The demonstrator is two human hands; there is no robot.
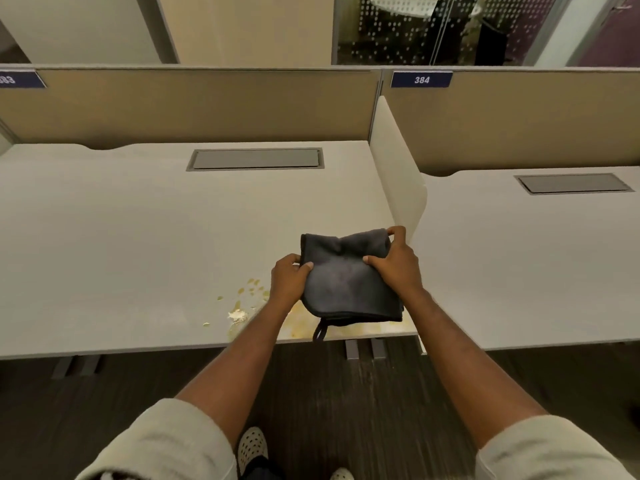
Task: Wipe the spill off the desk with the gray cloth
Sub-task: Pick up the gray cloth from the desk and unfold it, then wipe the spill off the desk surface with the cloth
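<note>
both sleeves (166, 441) nearest | left hand (287, 278) and right hand (398, 261) pinching folded gray cloth (346, 282) | yellowish spill (242, 306) on desk (121, 237) beneath

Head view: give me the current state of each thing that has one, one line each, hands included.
gray cloth: folded, held up between both hands, not yet pressed to the desk.
left hand: gripping the cloth's left edge.
right hand: gripping the cloth's right side.
spill: yellowish, unwiped, on the desk's near edge.
desk: soiled near the front.
cable hatch: closed.
</note>
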